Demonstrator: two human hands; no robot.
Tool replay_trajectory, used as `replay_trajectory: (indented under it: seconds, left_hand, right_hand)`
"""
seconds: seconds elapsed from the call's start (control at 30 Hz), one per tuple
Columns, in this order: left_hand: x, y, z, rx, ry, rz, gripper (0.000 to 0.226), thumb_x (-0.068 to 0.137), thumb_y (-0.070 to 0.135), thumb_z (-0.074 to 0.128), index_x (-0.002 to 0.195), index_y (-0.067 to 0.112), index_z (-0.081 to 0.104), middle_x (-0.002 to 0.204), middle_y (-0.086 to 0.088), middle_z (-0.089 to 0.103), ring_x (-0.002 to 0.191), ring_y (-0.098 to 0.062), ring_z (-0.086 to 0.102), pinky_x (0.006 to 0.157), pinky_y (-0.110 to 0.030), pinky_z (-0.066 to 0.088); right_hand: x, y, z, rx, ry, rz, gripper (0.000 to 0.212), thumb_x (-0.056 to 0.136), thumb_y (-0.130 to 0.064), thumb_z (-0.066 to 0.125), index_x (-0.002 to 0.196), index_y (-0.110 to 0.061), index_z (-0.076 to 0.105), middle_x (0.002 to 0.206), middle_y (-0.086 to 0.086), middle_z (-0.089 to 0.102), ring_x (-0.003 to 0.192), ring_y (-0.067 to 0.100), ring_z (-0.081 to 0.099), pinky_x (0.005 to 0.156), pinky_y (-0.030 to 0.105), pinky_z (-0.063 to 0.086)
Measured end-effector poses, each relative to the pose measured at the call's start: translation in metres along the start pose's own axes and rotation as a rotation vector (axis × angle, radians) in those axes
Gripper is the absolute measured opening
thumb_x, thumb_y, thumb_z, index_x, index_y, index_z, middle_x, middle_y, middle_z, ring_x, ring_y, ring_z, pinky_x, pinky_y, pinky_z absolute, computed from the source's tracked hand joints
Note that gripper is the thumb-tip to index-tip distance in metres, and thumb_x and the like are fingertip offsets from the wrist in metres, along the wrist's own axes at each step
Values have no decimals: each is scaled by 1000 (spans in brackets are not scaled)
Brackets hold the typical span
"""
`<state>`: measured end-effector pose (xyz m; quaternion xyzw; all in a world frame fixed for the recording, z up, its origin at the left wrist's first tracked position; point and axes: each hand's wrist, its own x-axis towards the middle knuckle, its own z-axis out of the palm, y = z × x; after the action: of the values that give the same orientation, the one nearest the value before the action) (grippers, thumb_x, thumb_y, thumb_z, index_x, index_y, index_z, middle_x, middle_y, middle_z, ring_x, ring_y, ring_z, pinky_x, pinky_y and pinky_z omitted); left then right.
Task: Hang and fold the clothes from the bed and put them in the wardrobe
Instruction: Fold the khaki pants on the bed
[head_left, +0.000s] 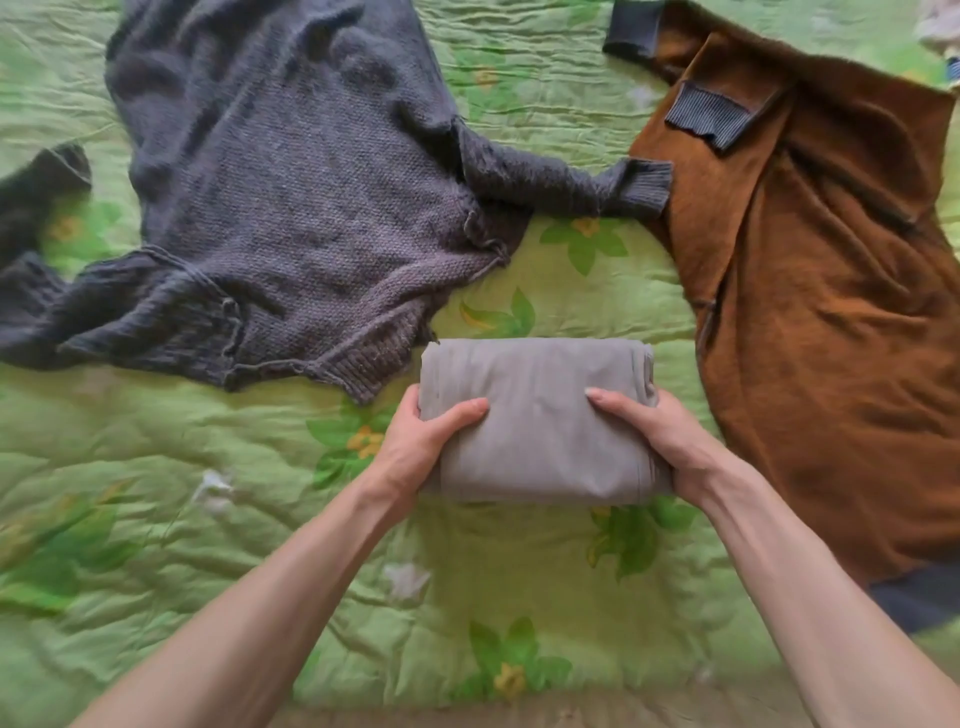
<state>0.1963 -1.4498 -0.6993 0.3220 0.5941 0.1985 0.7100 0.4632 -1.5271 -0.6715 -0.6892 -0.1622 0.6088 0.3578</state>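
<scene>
Folded light-grey smooth-fabric bundle (537, 415), compact rectangle with rounded rolled edges, held at centre over the bed, near the bed's front edge. Left hand (421, 441) grips the bundle's left end, thumb on top, fingers wrapped under. Right hand (657, 441) grips the right end the same way, thumb on top. Whether the bundle touches the quilt or is lifted just off it, cannot tell; a shadow lies under its near edge.

Green quilted bedspread (156, 493) with leaf and yellow-flower print, wrinkled, thin stitched texture. Bare bedspread spreads below and to the left of the bundle; a narrower bare strip behind it between the two other garments.

Dark grey chunky-knit sweater (291, 182), crumpled and spread flat at upper left, ribbed hem just beside the bundle's far-left corner, apparently touching or nearly so. One ribbed cuff reaches right and touches the brown garment.

Rust-brown fuzzy fleece jacket (831, 312) with dark blue ribbed cuffs and hem, lying loosely along the right side, close to the right hand. Bed's front edge is blurred at bottom.
</scene>
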Motion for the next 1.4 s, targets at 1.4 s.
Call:
replay_trajectory:
  seconds: [1.4]
  left_hand:
    - [-383,269,149,408,-849,328,52,84,40,86,131,45,62,126,6,74,115,-15,71,91,-30,58]
  right_hand:
    - [-513,-102,-8,775,770,-397,82,70,-67,85,140,-31,61,130,3,72,116,29,71,98,52,58]
